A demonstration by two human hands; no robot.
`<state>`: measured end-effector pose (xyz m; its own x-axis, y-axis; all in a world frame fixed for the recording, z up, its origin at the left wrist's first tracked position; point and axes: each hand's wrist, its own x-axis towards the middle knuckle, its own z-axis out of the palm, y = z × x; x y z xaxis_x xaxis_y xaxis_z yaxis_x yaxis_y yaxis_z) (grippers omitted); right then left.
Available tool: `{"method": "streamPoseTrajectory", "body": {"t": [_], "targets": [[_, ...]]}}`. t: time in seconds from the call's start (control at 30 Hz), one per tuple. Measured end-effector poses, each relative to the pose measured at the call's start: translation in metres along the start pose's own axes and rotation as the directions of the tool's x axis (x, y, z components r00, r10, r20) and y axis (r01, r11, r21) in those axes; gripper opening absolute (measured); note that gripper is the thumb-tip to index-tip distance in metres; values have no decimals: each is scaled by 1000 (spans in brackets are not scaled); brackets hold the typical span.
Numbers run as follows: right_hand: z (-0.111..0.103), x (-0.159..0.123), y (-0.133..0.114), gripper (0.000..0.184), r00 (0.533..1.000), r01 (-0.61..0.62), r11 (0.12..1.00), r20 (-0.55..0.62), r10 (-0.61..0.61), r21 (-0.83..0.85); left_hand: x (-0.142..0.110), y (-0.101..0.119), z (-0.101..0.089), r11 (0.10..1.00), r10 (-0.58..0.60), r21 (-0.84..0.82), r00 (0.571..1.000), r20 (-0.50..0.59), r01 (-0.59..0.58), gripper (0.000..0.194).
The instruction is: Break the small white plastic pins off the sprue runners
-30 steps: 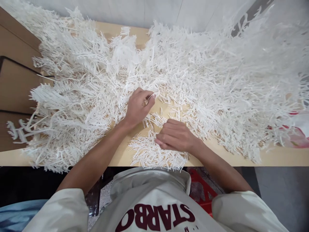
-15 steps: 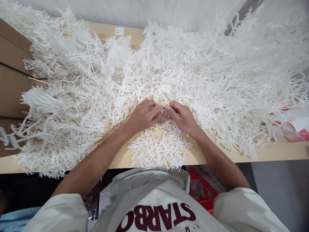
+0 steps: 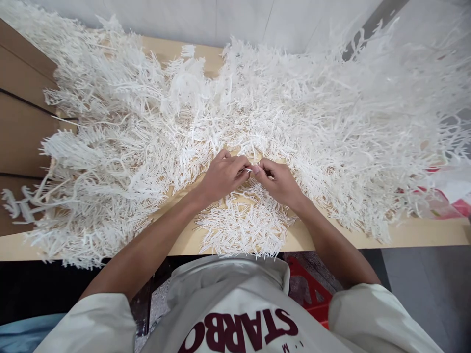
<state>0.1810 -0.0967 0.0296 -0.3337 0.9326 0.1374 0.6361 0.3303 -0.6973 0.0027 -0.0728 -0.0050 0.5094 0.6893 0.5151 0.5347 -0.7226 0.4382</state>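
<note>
Fingertips of my left hand [image 3: 225,176] and my right hand [image 3: 278,182] meet above the table, both closed in a pinch. Between them is a thin white plastic piece [image 3: 249,169], partly hidden by the fingers. Below the hands, at the front edge, lies a small pile of short loose white sticks [image 3: 245,225]. A large heap of tangled white branching plastic strands [image 3: 312,108] surrounds the hands to the left, right and back.
The heap covers much of the wooden tabletop [image 3: 412,233]. A cardboard box [image 3: 24,122] with dark straps stands at the left. Red and clear plastic packaging [image 3: 437,202] lies at the right. Beneath the front edge is a red plastic stool or frame [image 3: 317,300].
Both hands stay together at nearly the same spot, with slight shifts of the fingers around the white piece. The whole view has moved a little.
</note>
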Motion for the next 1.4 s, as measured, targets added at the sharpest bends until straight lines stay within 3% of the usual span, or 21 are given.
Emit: {"method": "streamPoseTrajectory", "body": {"t": [0.17, 0.23, 0.3, 0.37, 0.43, 0.5, 0.57, 0.6, 0.73, 0.83, 0.97, 1.07, 1.33, 1.4], "targets": [[-4, 0, 3, 35, 1000, 0, 998, 19, -2, 66, 1, 0, 2, 1000, -15, -19, 1000, -11, 15, 11], [-2, -4, -2, 33, 985, 58, 989, 152, -78, 134, 4, -6, -2, 989, -141, -56, 988, -68, 138, 16], [0, -9, -8, 30, 926, 122, 972, 330, -184, 199, 6, -13, -9, 936, -347, -133, 921, -178, 327, 22], [3, -12, -12, 27, 894, 139, 966, 391, -218, 220, 7, -17, -16, 900, -426, -208, 875, -229, 384, 23], [4, -10, -11, 24, 957, 84, 972, 255, -141, 221, 8, -17, -19, 906, -396, -240, 900, -182, 349, 23], [3, -5, -4, 21, 999, 29, 980, 18, -33, 195, 7, -12, -19, 928, -326, -227, 939, -108, 296, 23], [0, 1, 4, 23, 983, 8, 994, -181, 11, 105, 7, -4, -17, 948, -253, -210, 967, -34, 241, 24], [-1, 3, 7, 25, 976, 16, 998, -216, -1, 63, 6, -1, -16, 954, -217, -211, 976, 2, 212, 24], [-3, 4, 12, 26, 985, 107, 993, -128, -114, -59, 4, 6, -11, 972, -69, -215, 992, 101, 90, 19], [-2, 1, 9, 26, 980, 166, 956, -64, -187, -241, 1, 5, -8, 987, 24, -159, 992, 125, -4, 15], [-4, -2, 8, 30, 962, 269, 907, 51, -267, -324, -1, 1, -3, 993, 115, 32, 992, 44, -116, 15], [-6, -3, 9, 29, 938, 337, 863, 57, -341, -376, -2, 1, 1, 978, 161, 137, 986, -37, -155, 12], [-9, -1, 10, 30, 893, 398, 781, 6, -450, -481, -3, 12, 7, 991, 104, 90, 989, -108, -95, 11], [-4, -4, 7, 31, 878, 420, 782, -11, -478, -460, 0, 7, 4, 1000, -9, -14, 995, -103, 7, 15]]}}
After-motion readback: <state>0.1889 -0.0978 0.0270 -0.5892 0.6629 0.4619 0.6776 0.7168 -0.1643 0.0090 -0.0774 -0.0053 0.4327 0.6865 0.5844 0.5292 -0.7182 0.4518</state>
